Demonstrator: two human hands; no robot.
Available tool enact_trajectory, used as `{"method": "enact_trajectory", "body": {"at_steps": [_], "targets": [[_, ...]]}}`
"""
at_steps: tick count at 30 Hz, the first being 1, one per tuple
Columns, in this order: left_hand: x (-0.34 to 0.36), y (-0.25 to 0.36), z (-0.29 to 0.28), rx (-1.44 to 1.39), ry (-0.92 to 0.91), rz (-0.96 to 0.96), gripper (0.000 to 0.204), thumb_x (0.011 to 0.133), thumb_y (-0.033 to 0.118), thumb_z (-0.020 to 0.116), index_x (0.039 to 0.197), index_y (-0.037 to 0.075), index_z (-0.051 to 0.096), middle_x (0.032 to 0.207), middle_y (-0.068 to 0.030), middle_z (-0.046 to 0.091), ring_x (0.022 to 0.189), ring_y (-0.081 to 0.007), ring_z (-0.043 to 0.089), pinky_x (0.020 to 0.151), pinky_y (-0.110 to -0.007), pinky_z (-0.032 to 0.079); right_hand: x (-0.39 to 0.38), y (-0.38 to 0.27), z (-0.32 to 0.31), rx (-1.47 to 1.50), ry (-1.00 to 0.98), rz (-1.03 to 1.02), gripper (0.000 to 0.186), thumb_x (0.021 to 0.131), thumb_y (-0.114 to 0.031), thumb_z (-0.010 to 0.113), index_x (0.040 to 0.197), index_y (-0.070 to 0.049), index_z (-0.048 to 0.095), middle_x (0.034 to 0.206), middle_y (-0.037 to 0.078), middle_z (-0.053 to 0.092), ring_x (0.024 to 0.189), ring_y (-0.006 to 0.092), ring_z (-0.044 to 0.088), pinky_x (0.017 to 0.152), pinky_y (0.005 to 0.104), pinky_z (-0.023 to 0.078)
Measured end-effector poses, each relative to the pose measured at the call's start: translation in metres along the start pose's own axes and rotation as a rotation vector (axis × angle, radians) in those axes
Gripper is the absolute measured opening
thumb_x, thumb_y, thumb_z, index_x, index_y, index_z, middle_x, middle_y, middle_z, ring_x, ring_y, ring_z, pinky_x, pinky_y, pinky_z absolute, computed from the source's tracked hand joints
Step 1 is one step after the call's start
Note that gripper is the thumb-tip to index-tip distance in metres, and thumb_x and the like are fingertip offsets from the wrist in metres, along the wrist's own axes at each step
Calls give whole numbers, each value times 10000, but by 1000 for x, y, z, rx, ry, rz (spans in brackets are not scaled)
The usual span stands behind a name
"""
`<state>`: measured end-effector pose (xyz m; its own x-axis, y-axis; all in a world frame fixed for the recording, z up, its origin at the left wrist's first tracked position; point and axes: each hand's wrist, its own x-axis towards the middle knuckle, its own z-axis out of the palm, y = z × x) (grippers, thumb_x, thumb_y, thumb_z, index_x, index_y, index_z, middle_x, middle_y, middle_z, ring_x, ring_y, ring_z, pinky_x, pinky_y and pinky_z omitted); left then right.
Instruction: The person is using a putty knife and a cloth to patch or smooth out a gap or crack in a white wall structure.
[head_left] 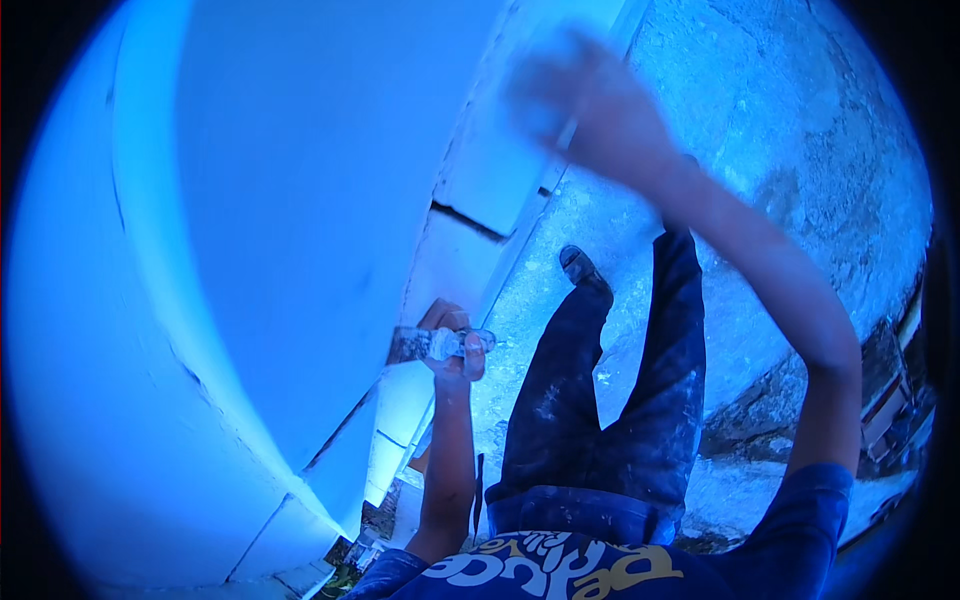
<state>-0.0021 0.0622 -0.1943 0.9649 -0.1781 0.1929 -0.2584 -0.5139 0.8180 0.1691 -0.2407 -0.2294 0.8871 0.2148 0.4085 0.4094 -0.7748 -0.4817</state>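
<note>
My left hand [455, 350] grips a flat metal scraper [408, 345] coated with pale residue, fingers wrapped round its handle, close beside the edge of a smooth wall panel [280, 200]. My right hand [560, 100] is raised at the top centre, over the narrow pale ledge along that panel. Motion smears its fingers, and I cannot make out whether it holds anything.
My legs in dark, dusty trousers [550, 400] are on a rough, pale-spattered floor [770, 130]. A long smooth band of wall [80, 350] curves down the left side. Dark cracks and gaps [465, 220] mark the ledge. Indistinct clutter [890, 420] lies at the far right.
</note>
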Motion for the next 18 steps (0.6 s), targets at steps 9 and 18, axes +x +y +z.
{"method": "enact_trajectory", "body": {"at_steps": [9, 18], "targets": [[-20, -38, -20, -210, 36, -99, 288, 803, 270, 657, 754, 31, 504, 709, -71, 492, 645, -185, 475, 580, -347, 343, -68, -84, 26, 48, -168, -324, 430, 822, -314, 760, 1226, -189, 685, 1340, 24, 587, 1326, 347, 517, 1170, 498, 379], [-14, -29, -17, -213, -18, -112, 283, 782, 238, 655, 770, 60, 436, 747, -60, 464, 678, -183, 453, 613, -342, 356, -56, -107, 21, -68, -149, -124, 393, 841, -355, 746, 1210, -225, 707, 1349, 33, 593, 1318, 369, 513, 1177, 484, 369]]}}
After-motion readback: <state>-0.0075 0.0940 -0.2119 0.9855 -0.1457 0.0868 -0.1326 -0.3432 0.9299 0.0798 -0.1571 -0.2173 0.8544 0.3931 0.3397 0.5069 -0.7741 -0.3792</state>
